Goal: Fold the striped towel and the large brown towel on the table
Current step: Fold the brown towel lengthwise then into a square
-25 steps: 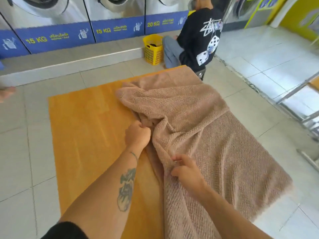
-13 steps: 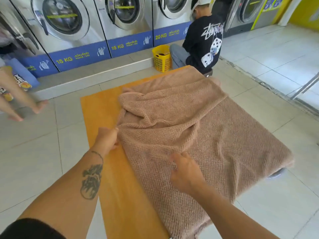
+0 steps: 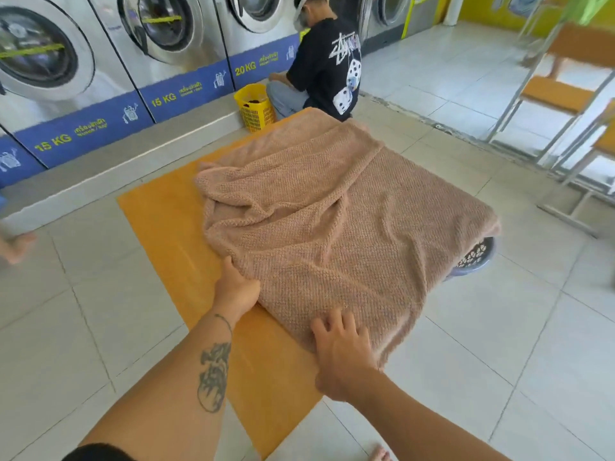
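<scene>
Steel washing machines (image 3: 159, 34) line the laundromat's back wall. On the orange wooden bench (image 3: 173, 234), the left hand (image 3: 237, 287) pinches the near-left edge of the large brown waffle-textured towel (image 3: 349, 234), lying rumpled across it; the right hand (image 3: 344, 354) rests spread fingers on its near corner.

Washers (image 3: 166, 31), yellow basket (image 3: 255, 109), crouching person (image 3: 327, 71)

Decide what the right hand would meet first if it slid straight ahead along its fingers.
More of the brown towel: the right hand rests on its near edge, and straight ahead lies flat cloth, then probably the raised creases mid-towel.
</scene>
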A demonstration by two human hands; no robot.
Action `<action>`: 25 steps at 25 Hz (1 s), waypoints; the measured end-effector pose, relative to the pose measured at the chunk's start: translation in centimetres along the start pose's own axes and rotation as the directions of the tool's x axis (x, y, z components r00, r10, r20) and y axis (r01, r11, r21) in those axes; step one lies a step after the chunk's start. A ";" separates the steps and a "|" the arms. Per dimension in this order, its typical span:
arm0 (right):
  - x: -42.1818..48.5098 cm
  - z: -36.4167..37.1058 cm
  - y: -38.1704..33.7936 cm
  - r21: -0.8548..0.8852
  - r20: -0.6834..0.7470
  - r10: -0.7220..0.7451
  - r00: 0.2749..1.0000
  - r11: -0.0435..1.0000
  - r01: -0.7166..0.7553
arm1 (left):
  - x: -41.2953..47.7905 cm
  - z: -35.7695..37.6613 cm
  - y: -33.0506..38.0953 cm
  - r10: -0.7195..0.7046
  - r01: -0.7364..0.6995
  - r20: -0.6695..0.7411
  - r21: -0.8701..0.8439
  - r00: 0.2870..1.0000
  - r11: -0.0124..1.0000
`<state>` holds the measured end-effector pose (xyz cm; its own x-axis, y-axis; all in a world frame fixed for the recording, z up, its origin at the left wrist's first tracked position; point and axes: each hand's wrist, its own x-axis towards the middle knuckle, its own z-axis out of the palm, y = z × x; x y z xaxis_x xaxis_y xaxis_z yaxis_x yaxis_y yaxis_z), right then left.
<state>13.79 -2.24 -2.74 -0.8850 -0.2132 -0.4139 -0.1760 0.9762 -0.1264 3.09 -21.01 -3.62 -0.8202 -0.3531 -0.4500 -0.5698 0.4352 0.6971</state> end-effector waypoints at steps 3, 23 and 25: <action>-0.1 0.5 -1.5 0.085 -0.078 0.114 0.990 0.991 -0.108 | -0.7 -1.6 -1.7 0.182 -0.184 0.032 0.090 0.983 0.979; 0.6 -0.7 -15.4 0.301 -0.030 0.410 0.912 0.874 -0.383 | 3.2 -11.4 -6.9 0.363 -0.451 0.326 0.254 0.873 0.856; 2.2 -1.8 -15.9 0.341 -0.112 0.393 0.913 0.878 -0.337 | 5.0 -12.8 -5.7 0.343 -0.417 0.283 0.270 0.896 0.868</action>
<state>13.90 -18.15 0.02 -0.9251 0.1938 -0.3264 0.2902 0.9154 -0.2789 2.85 -35.84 -2.69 -0.9443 0.0672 -0.3222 -0.1659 0.7483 0.6423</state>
